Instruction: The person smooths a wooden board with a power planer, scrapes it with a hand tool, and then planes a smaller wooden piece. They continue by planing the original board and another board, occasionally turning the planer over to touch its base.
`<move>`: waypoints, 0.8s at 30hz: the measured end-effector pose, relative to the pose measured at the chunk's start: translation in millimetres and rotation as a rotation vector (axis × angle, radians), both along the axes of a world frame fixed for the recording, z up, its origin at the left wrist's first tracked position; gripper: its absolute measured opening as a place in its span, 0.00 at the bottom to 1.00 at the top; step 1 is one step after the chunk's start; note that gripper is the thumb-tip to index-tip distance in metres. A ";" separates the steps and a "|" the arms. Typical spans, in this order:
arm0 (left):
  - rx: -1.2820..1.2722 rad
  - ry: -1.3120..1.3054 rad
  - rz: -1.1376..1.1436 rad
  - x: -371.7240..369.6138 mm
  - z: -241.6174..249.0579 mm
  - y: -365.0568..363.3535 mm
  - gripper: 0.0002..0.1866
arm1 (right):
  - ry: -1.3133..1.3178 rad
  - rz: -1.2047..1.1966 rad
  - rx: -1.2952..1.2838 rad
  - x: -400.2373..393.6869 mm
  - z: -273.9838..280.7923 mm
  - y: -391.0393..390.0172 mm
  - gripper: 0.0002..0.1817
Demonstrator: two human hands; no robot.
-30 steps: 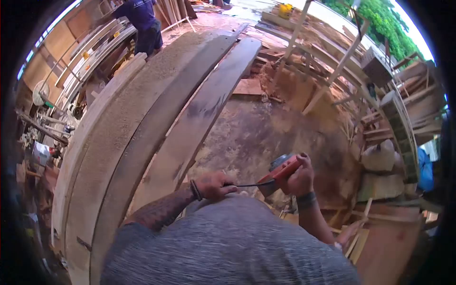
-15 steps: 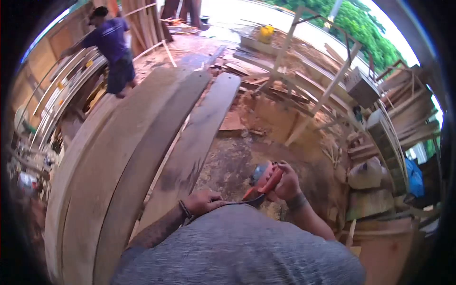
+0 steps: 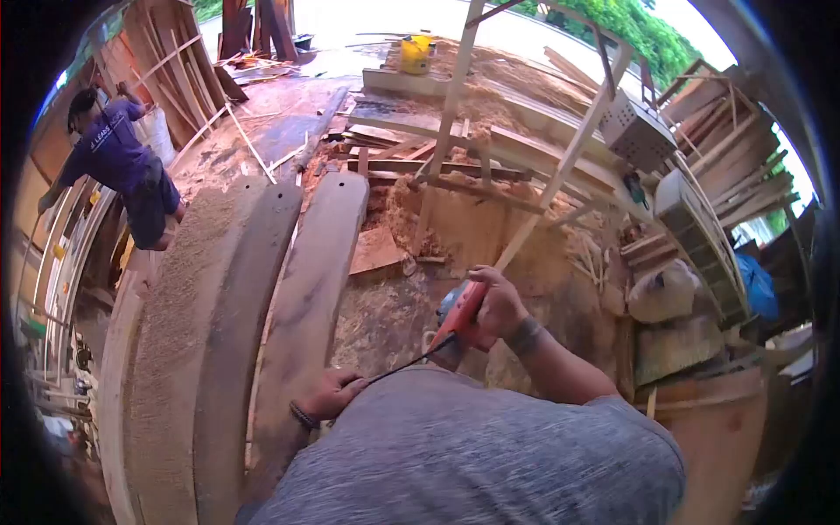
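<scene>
My right hand point(image 3: 500, 302) is wrapped round the handle of a red corded power tool point(image 3: 465, 317) held in front of my body. A bluish part shows at the tool's far side; its exact kind is not clear. The black cord point(image 3: 404, 363) runs from the tool's rear across my shirt to my left hand point(image 3: 331, 394). That hand, with a beaded bracelet on its wrist, is closed on the cord over the nearest plank point(image 3: 317, 249). Beside it lie a darker plank point(image 3: 247, 254) with a hole at its end and a wide sawdust-covered plank point(image 3: 171, 306).
Another person point(image 3: 122, 162) in a purple shirt leans at the far left beside stacked boards. A wooden frame point(image 3: 560, 175) stands ahead, with a yellow bucket point(image 3: 416, 54) behind it. At right are a filled sack point(image 3: 663, 291), a blue bag point(image 3: 757, 284) and piled timber point(image 3: 739, 188).
My view has swung, so the planks and the frame sit farther left. The tool has turned more upright in my right hand. The other person's arm is now raised toward the sack beside them.
</scene>
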State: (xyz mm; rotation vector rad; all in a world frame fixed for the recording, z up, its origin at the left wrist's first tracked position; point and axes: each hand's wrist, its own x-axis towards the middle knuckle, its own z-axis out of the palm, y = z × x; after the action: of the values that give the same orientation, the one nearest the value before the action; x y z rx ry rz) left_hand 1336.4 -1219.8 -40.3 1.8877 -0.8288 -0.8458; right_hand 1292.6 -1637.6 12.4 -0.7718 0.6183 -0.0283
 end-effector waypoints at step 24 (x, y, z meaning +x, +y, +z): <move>0.281 -0.003 0.349 193.8 7.9 -113.9 0.22 | -0.382 0.488 -0.877 383.1 36.1 -81.6 0.31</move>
State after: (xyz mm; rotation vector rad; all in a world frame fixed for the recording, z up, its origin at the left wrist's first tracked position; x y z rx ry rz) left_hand 1530.2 -1333.7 -32.4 2.1967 -0.3745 -0.7683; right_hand 1675.8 -1719.2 48.5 -1.7039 0.0072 0.0035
